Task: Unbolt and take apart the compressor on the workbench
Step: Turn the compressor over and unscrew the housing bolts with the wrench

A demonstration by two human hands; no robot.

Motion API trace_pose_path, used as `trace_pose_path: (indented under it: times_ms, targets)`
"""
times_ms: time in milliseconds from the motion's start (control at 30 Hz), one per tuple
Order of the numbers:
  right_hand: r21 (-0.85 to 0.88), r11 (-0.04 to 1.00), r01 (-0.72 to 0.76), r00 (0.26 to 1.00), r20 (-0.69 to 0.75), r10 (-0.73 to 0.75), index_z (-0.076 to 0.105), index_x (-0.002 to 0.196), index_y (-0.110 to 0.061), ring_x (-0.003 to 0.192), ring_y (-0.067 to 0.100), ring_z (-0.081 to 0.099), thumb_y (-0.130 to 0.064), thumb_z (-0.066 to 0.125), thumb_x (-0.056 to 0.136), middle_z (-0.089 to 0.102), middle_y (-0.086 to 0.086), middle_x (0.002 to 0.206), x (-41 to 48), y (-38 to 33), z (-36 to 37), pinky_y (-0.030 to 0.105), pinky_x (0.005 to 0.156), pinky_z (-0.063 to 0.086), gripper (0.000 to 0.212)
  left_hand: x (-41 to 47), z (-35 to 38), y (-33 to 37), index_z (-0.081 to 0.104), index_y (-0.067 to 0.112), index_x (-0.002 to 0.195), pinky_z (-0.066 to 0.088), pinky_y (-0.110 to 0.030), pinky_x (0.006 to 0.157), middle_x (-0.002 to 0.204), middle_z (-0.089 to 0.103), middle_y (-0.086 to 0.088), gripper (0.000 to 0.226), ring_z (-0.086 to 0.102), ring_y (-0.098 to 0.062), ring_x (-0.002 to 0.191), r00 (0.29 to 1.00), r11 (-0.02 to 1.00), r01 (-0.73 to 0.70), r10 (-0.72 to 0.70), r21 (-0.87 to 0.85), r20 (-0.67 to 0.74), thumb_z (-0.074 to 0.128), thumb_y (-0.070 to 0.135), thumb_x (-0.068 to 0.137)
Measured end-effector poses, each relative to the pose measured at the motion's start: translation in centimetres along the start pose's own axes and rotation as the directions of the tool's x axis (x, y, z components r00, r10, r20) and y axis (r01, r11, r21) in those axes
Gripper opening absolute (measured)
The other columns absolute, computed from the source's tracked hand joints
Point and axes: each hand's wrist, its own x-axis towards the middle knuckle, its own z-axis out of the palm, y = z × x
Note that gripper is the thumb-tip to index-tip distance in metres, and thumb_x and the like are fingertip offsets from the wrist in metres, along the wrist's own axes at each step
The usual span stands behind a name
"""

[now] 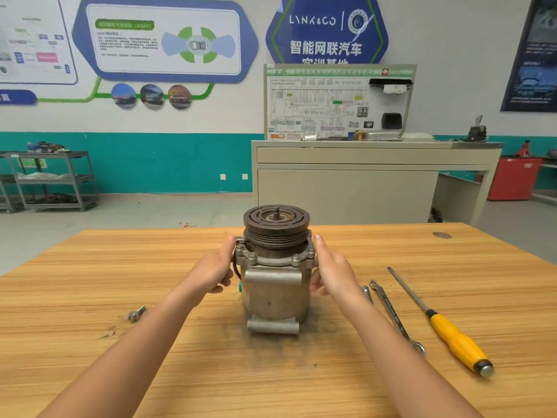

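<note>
One compressor (pixel 275 276): stood upright on its rear end near the middle of the bench (pixel 211 372), pulley (pixel 275 224) uppermost.
Left hand (pixel 215 270): fingers (pixel 224 280) curled round the housing's left side, grasping it just below the flange.
Right hand (pixel 331 270): fingers (pixel 319 245) nearly straight, laid along the flange's right side, not clenched.
Loose bolt (pixel 137 313): lay on the bench to the left, well apart from the housing.
Wrenches (pixel 391 315) and screwdriver (pixel 446 330): lay to the right, beside the right forearm.
Risk: by my judgement the tall body could tip or twist if a flange bolt were strained with only one hand grasping it. The dark grit under its base could let it slide.
Hidden: the housing's far side, any bolts there and the right palm's contact were out of sight. One wrench lay partly behind the forearm.
</note>
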Motion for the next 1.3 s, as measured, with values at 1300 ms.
trace_pose_path:
  times_ms: [1300]
  targets:
    - [0.364, 0.929, 0.073, 0.995, 0.031, -0.090, 0.069, 0.094, -0.025, 0.100, 0.006, 0.058, -0.038, 0.049, 0.090, 0.070, -0.011, 0.097, -0.4, 1.3, 2.8, 0.027, 0.090, 0.042, 0.024, -4.8, 7.8, 1.3, 0.042, 0.022, 0.138, 0.027, -0.041, 0.114, 0.142, 0.042, 0.007, 0.040, 0.033, -0.012, 0.134, 0.804, 0.785, -0.378, 0.016, -0.490, -0.595, 0.041, 0.024, 0.099]
